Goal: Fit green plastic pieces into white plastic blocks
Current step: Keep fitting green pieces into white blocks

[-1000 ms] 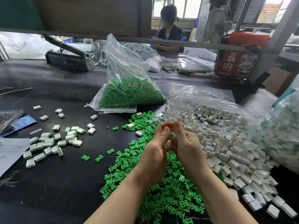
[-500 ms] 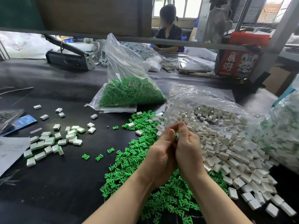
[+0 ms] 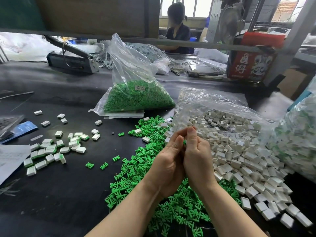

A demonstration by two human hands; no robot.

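My left hand (image 3: 168, 161) and my right hand (image 3: 196, 156) are pressed together, fingers closed, above the loose pile of green plastic pieces (image 3: 136, 170). A sliver of a green piece (image 3: 184, 142) shows between the two hands; anything else they hold is hidden. A heap of white plastic blocks (image 3: 239, 151) spills from a clear bag just right of my hands. At the left of the black table (image 3: 59, 194) lies a group of white blocks with green edges (image 3: 51, 151).
A clear bag of green pieces (image 3: 136, 98) stands behind the pile. Another full bag (image 3: 299, 134) is at the right edge. Paper (image 3: 10, 158) lies at the left edge. A grey machine (image 3: 71, 60), a red box (image 3: 251, 64) and a seated person (image 3: 177, 31) are at the back.
My hands have closed against each other; the fingertips that were spread apart a second ago now press together. They also moved slightly right and up over the piles.
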